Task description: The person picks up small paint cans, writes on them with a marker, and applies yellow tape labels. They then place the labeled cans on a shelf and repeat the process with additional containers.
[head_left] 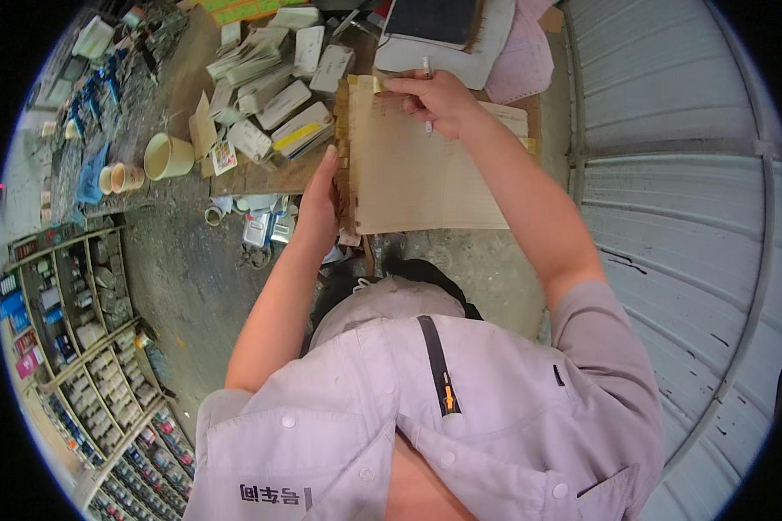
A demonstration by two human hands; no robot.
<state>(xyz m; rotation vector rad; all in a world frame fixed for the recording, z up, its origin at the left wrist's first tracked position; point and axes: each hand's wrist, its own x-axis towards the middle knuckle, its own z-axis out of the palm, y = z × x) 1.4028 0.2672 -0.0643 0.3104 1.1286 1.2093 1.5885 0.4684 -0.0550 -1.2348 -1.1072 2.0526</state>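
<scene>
An open notebook (408, 174) with lined, brownish pages and a worn, ragged left edge lies on the table in front of me. My right hand (439, 102) is over its upper part, closed around a slim white pen (427, 65). The pen stands nearly upright between the fingers, and the index fingertip reaches a small yellowish tab at the page's top left. My left hand (320, 200) rests edge-on along the notebook's left side, its visible finger stretched out. The other left fingers are mostly hidden.
Piles of pale card bundles (278, 95) cover the table left of the notebook. A cream cup (168, 156) stands farther left. Beyond the notebook lie a dark book (434, 19) and pink sheets (521, 61). Shelving (96, 347) stands at lower left; a corrugated metal wall (669, 200) is on the right.
</scene>
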